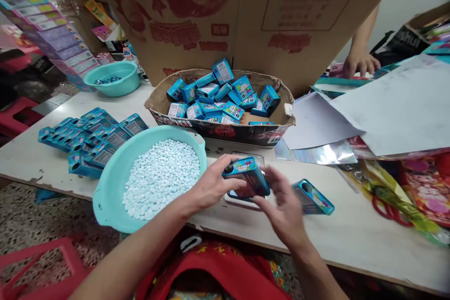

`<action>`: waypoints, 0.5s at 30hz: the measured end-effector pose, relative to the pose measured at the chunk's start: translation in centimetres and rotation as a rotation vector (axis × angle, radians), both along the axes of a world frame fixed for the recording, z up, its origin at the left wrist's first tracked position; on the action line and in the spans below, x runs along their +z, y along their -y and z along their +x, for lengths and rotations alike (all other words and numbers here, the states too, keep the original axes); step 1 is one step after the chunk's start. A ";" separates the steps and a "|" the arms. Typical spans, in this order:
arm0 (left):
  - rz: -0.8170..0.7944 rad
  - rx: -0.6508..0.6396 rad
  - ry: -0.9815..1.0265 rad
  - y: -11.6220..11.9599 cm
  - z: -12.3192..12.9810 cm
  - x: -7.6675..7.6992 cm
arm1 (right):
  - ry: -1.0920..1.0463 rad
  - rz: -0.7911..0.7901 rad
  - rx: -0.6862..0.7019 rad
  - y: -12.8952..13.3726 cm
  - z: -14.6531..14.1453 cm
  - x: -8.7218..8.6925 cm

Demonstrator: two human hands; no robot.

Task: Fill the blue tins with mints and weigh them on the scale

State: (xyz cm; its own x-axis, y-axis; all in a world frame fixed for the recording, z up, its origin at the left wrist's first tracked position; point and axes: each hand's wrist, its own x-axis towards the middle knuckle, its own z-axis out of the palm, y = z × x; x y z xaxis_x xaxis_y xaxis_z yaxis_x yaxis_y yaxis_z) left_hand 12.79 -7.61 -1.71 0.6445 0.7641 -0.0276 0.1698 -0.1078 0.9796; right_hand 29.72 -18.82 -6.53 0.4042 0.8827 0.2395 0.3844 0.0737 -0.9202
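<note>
My left hand (213, 183) grips the left end of a small blue candy box (246, 173) marked "CARAMELO", thumb and fingers on either side of it. Around the right end of the same box curl the fingers and thumb of my right hand (286, 206), slightly blurred. Beneath the box lies a flat white-edged device (242, 202), mostly covered. Just right of my right hand, another blue box (314, 197) with a round dark hole rests on the table. A turquoise basin (108, 197) of small pale-blue candies (161, 176) stands left of my hands.
Behind my hands, a cut-down carton (225, 133) holds many blue boxes. More blue boxes (94, 136) cluster at left, near a smaller turquoise bowl (116, 86). Papers (397, 103) and red scissors (390, 213) lie right. Another person's hand (360, 62) shows beyond a large cardboard box (253, 9).
</note>
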 end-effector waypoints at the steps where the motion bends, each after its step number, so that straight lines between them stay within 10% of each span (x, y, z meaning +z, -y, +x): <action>1: -0.090 0.093 0.086 0.7 -0.8 0.0 | -0.033 -0.079 0.117 -1.1 -1.3 0.9; 6: -0.628 0.575 0.709 0.7 -4.6 0.4 | 0.082 -0.050 0.325 -5.9 -6.1 4.0; 10: -0.692 0.805 0.906 -1.3 -7.5 0.4 | 0.252 0.008 0.421 -8.8 -8.7 4.2; 15: -0.724 0.805 0.954 -1.6 -9.4 -0.8 | 0.310 0.026 0.445 -9.6 -10.4 4.5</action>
State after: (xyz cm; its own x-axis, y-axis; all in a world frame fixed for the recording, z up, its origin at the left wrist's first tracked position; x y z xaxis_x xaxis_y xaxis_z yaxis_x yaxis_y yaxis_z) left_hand 3.42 -6.03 -2.53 0.0471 0.9269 -0.3723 -0.7943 0.2608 0.5488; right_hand 19.35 -9.21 -2.08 -0.1006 0.9448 0.3119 0.5637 0.3124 -0.7646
